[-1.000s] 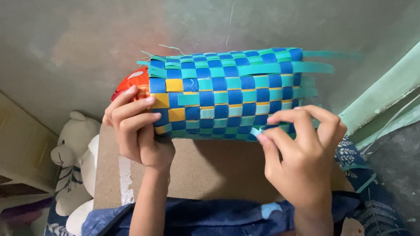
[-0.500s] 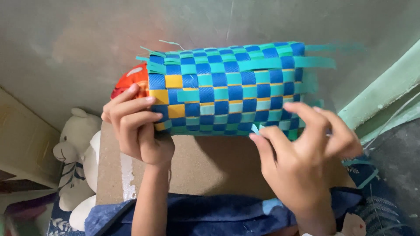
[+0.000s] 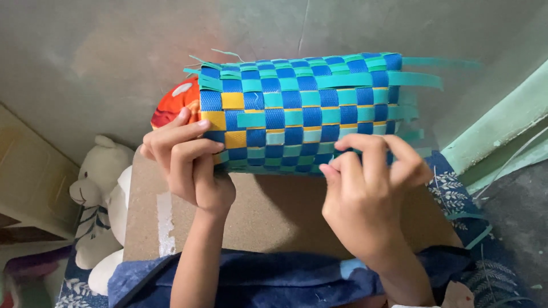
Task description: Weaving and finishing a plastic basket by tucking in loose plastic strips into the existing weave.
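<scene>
The basket (image 3: 302,111) is mostly woven, its strip ends loose beyond the right hand (image 3: 371,194), which pinches the lower edge, while the left hand (image 3: 185,159) grips the other end.

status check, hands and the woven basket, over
Left hand gripping woven basket at its closed end. Right hand pinching at the lower edge weave. Basket lying sideways over brown board. Nothing blocking.

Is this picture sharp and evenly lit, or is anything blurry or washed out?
Head view: soft, even light, no harsh glare; the woven basket is crisp, its blue and teal strips distinct. The right hand is slightly blurred at the fingers, the left hand sharper. The white teddy bear at the left edge looks soft and pale.
</scene>
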